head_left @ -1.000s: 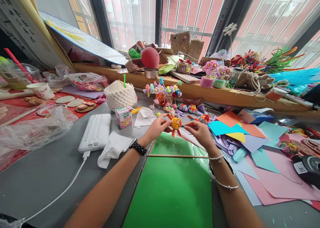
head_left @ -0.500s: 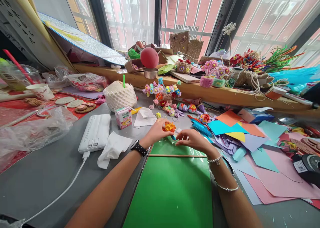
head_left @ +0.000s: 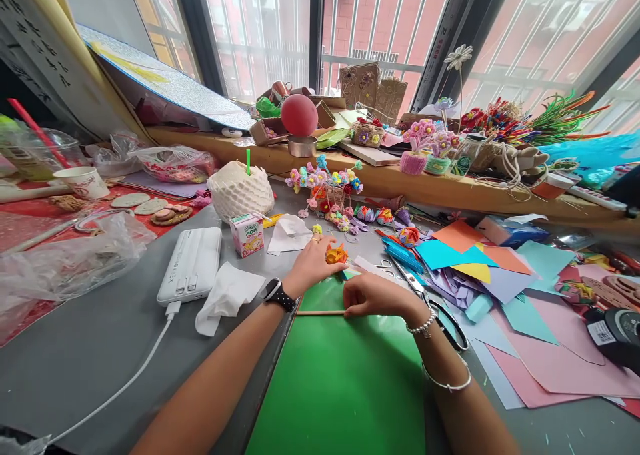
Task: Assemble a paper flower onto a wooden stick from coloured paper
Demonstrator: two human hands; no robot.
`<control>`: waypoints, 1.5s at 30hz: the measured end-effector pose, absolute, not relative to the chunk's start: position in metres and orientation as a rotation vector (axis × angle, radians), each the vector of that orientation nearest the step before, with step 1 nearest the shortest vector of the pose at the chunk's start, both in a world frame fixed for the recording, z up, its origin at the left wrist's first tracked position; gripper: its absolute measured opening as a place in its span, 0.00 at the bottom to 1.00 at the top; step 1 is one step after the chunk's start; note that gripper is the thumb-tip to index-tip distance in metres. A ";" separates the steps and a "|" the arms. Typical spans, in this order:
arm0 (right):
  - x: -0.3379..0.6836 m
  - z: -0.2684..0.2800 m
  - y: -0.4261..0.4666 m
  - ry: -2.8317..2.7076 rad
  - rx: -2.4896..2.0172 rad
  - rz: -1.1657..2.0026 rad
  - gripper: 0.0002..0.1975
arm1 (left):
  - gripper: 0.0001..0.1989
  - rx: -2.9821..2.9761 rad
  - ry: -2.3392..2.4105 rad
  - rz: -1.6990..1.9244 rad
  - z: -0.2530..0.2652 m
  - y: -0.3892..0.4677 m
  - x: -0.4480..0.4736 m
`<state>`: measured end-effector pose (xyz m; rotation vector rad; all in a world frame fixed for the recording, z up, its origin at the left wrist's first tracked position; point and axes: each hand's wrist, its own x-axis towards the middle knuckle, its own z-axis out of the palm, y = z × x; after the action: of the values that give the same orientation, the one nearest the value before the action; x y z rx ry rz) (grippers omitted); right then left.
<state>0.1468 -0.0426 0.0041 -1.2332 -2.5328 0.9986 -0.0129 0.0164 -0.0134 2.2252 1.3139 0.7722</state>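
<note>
My left hand (head_left: 309,266) is closed around the lower part of an orange paper flower (head_left: 337,254), whose petals show above the thumb. A small blue-green bit of paper (head_left: 349,274) shows just right of the thumb. My right hand (head_left: 373,295) has its fingers curled down onto a thin wooden stick (head_left: 320,313), pinching near its middle; the stick's right part is hidden behind the hand. Both hands are over the far end of a green mat (head_left: 345,382). Scissors (head_left: 414,280) lie just beyond my right wrist.
Coloured paper sheets (head_left: 460,235) and strips spread at right. Left are a white power bank (head_left: 190,265) with its cable, a tissue (head_left: 227,295), a small carton (head_left: 247,234) and a coconut (head_left: 241,192) with a straw. A crocheted flower bunch (head_left: 325,182) stands behind my hands.
My right hand has come down from beside the flower to the stick, and its fingers have closed. My left hand stays at the flower, which has tipped slightly. The scissors now show more.
</note>
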 end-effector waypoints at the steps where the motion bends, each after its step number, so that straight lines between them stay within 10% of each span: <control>1: 0.147 0.005 -0.043 -2.539 -1.226 0.986 0.02 | 0.27 2.237 1.297 0.758 -0.013 0.017 -0.014; 45: 0.171 0.005 -0.029 -1.990 -1.342 0.697 0.11 | 0.15 2.230 0.919 0.655 -0.006 0.013 -0.009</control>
<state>0.1709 -0.0288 0.0047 -1.3416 -1.9901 0.6967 -0.0092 0.0129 -0.0064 2.2304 0.9193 0.6552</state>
